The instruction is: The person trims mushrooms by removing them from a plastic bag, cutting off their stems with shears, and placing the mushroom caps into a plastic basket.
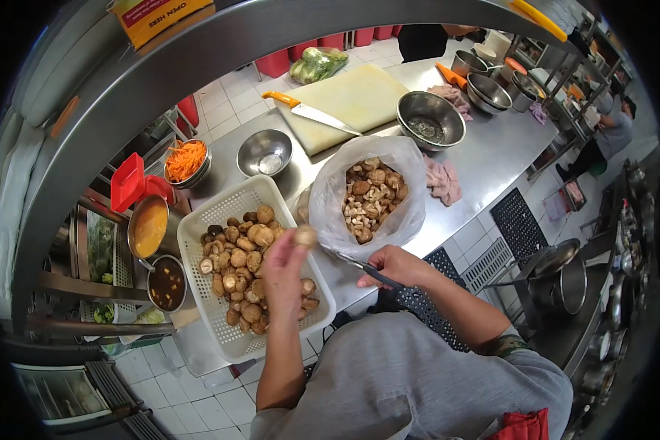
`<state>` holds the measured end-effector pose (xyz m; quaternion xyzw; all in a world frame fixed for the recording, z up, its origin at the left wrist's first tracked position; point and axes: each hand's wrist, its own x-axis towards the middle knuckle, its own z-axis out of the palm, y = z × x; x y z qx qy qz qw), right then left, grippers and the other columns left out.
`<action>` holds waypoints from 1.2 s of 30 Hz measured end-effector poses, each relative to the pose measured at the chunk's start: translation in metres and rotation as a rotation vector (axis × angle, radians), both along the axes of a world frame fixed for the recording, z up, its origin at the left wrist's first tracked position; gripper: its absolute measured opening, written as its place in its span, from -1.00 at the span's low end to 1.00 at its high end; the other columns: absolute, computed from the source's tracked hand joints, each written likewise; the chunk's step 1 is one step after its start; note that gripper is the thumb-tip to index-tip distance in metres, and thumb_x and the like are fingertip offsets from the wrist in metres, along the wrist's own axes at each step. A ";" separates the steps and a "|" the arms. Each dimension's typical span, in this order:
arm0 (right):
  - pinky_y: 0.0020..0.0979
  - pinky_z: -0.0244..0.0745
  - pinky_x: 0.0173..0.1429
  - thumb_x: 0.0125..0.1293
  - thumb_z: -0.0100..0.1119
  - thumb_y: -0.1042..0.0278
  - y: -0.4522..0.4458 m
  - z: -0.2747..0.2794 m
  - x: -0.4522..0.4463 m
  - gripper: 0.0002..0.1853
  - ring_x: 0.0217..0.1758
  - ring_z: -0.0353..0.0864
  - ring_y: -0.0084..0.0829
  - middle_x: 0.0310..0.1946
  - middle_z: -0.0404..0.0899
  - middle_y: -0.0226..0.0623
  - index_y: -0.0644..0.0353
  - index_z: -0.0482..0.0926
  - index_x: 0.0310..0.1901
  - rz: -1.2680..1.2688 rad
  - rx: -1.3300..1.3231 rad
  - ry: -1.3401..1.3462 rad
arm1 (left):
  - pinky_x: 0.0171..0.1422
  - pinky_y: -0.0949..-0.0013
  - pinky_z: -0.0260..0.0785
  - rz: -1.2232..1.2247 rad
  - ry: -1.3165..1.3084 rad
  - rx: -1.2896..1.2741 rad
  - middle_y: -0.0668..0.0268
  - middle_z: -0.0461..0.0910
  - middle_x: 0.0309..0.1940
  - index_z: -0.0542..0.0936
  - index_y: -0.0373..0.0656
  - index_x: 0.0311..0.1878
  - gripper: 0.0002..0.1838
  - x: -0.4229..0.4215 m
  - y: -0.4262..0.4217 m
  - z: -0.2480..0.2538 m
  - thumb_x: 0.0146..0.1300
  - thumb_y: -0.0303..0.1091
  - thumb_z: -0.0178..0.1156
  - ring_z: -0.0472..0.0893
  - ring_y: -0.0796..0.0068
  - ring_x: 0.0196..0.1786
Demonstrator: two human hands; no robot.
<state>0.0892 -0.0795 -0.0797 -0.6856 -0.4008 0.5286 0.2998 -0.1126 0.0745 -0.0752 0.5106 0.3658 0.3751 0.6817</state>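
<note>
Between its fingertips my left hand (284,268) pinches a single mushroom (305,236), raised above the right edge of a white perforated basket (198,214). Whole brown mushrooms (238,258) lie in that basket. My right hand (394,267) is wrapped round the dark handle of a knife or scissors (372,272), whose metal tip points left at the near rim of a clear plastic bag (326,198). Which tool it is, I cannot tell. The open bag holds many mushrooms (374,192), some of them cut.
Behind the bag, a large knife (312,111) rests on a cutting board (359,99). Metal bowls (265,152) (431,121), a bowl of shredded carrot (186,163), pots of sauce (150,226) and pink cloths (441,180) stand around. Another person (614,132) is at the far right.
</note>
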 end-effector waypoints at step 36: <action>-0.03 0.51 -0.11 0.09 0.56 -0.13 -0.037 0.008 0.022 -0.40 -0.18 0.63 0.08 -0.32 0.60 -0.01 0.31 0.54 -0.26 -0.267 0.274 -0.763 | 0.06 0.47 0.60 -0.243 0.016 -0.205 0.20 0.69 -0.03 0.54 -0.44 0.30 -0.54 0.083 -0.015 -0.021 0.47 -0.35 0.29 0.68 0.53 -0.12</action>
